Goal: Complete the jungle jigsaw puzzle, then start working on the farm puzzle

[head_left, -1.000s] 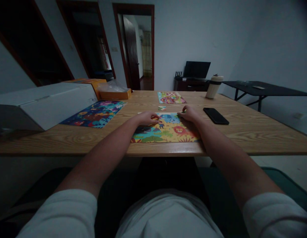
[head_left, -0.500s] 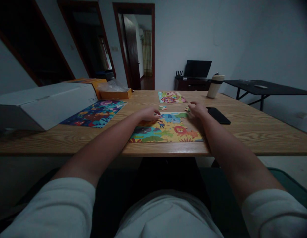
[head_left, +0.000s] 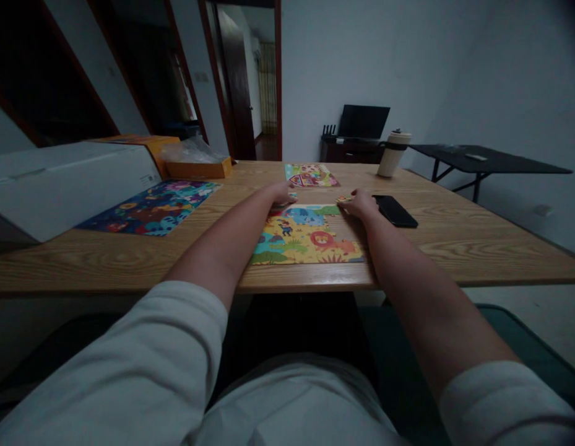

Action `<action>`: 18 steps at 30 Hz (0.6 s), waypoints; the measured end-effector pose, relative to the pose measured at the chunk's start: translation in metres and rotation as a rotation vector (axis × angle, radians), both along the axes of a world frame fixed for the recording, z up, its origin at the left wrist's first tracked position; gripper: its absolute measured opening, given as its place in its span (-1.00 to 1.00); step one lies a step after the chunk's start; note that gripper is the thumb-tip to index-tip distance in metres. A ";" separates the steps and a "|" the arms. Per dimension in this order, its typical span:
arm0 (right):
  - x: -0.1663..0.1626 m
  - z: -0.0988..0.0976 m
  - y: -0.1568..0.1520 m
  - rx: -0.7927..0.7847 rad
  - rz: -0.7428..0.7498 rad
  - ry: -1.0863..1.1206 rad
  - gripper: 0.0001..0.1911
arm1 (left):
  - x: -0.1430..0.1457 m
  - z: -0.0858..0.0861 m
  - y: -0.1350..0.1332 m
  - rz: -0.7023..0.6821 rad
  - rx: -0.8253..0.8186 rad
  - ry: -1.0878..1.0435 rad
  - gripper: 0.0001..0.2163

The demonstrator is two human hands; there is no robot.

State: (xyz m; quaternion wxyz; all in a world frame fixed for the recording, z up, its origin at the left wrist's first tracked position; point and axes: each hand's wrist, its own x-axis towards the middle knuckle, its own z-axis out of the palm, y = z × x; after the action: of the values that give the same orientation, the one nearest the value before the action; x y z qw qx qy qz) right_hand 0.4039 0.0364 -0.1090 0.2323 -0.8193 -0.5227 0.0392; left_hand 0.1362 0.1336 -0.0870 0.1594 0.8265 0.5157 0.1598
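Observation:
A jigsaw puzzle [head_left: 310, 238] with a lion, an elephant and a small figure lies near the table's front edge. Its upper right part shows a gap. Beyond its upper left corner, my left hand [head_left: 281, 193] has its fingers closed at a loose puzzle piece [head_left: 293, 197], partly hidden by them. My right hand [head_left: 362, 204] is past the upper right corner, its fingers pinched on a puzzle piece [head_left: 343, 199]. Whether more pieces lie under those fingers I cannot tell.
A black tablet or phone [head_left: 395, 211] lies right of my right hand. Farther back are another colourful puzzle [head_left: 311, 176] and a cup [head_left: 393, 155]. At left sit a dark blue puzzle [head_left: 152, 207], a white box [head_left: 78, 186] and an orange box [head_left: 198, 170] with plastic wrap.
My left hand has moved away from the puzzle's upper left edge, forward onto the loose piece. My right hand's fingers have closed on a piece. The view has shifted slightly right.

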 end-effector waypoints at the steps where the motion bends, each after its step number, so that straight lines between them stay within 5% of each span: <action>1: 0.001 0.000 0.000 0.003 -0.006 0.009 -0.24 | -0.004 0.002 0.002 0.024 -0.028 -0.024 -0.36; 5: 0.001 -0.002 0.000 0.026 -0.002 0.026 -0.21 | -0.027 0.011 0.004 0.066 -0.083 -0.089 -0.23; 11: -0.006 -0.004 0.001 -0.006 -0.012 0.004 -0.31 | -0.076 0.026 -0.015 0.087 0.106 -0.208 -0.54; 18: -0.006 -0.010 0.003 -0.006 -0.004 -0.040 -0.35 | -0.098 0.015 -0.060 -0.061 -0.095 -0.542 -0.63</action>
State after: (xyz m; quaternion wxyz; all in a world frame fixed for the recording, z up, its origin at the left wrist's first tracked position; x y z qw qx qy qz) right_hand 0.3975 0.0398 -0.1190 0.2197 -0.8216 -0.5254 0.0240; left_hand 0.0379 0.0734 -0.0717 0.3349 0.7604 0.4359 0.3460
